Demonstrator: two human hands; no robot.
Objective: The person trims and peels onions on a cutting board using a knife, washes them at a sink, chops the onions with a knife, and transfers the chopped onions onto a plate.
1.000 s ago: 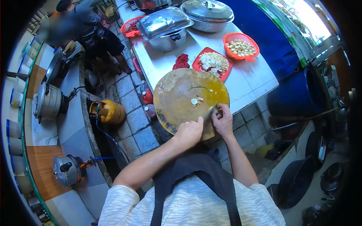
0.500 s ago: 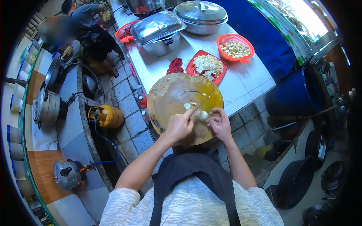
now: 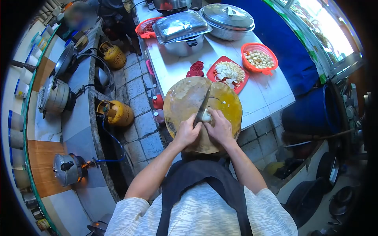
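Evidently for control, the knife (image 3: 202,106) is gripped by its handle in the left hand (image 3: 188,132), its blade pointed forward; just right of it, between both hands and over the round board (image 3: 180,103), the white bulb (image 3: 206,115) is held by the right hand (image 3: 219,126), presumably to keep it steady.

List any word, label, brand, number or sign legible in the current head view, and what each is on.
No text is legible.
Upper yellow metal gas cylinder: dark, letter-like marks, too blurred to read.
White plastic tub with a small printed label, far left: too small to read.
Small jar with a yellow label, lower left: too small to read.
Dark-bladed knife and round wooden chopping board: no lettering visible.
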